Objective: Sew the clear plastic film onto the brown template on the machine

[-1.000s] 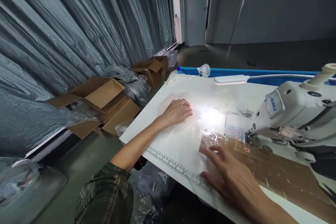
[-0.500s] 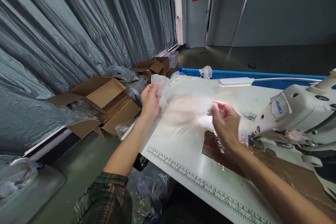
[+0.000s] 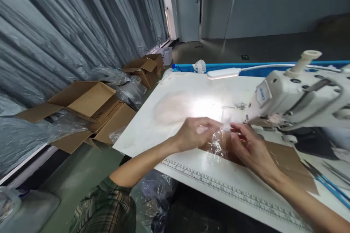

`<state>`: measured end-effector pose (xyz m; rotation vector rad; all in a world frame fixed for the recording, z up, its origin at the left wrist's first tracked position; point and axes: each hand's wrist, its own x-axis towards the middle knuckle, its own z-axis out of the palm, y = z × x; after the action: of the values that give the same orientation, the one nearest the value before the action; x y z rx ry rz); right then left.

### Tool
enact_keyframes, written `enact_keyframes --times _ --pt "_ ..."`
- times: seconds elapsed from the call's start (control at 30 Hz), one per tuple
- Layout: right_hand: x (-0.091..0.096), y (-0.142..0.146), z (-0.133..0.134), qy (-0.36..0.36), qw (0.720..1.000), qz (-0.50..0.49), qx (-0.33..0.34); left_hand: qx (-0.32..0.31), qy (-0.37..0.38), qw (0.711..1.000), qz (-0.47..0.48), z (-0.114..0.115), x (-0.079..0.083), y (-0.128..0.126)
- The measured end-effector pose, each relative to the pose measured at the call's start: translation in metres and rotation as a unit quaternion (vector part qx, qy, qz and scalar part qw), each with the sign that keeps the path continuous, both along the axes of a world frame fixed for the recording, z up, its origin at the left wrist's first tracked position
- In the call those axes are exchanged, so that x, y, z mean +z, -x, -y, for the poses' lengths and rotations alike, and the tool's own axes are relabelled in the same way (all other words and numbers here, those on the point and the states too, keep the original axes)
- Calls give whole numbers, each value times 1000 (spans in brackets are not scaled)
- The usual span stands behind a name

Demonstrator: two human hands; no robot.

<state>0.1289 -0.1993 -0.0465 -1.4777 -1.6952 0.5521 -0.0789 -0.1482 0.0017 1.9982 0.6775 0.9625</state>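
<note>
My left hand (image 3: 195, 133) reaches across the white sewing table, its fingers drawn together by a small translucent whitish piece (image 3: 226, 125). From the other side, my right hand (image 3: 249, 147) has bent fingers at the same piece; blur hides how each hand grips it. Beneath both hands lies a brown sheet with glossy clear plastic (image 3: 217, 143) over it. A blurred patch of sheer, pale beige material (image 3: 172, 107) rests on the tabletop beyond my left hand. The white sewing machine head (image 3: 269, 96) stands just beyond my right hand.
A lit lamp bar (image 3: 223, 73) hangs over the table (image 3: 142, 131), whose front edge bears a printed ruler (image 3: 207, 180). Blue-handled scissors (image 3: 332, 189) lie at the right. Open cardboard boxes (image 3: 82, 98) and plastic bags stand on the floor to the left.
My left hand has let the sheer material down and moved right, close to my right hand. The view has turned right, showing more of the sewing machine and the scissors.
</note>
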Motion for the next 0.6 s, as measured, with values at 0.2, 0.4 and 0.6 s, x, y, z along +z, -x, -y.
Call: enact_keyframes --times 0.2,0.4,0.6 --pt "-11 -68 45 9 995 48 -85 -329 -171 919 -135 38 -39 -32" --pt "-5 -77 53 -7 996 8 -88 -115 -174 962 -177 19 -31 -36" --pt "-2 -65 45 -13 998 -19 -58 -2 -191 953 -235 5 -40 -35"
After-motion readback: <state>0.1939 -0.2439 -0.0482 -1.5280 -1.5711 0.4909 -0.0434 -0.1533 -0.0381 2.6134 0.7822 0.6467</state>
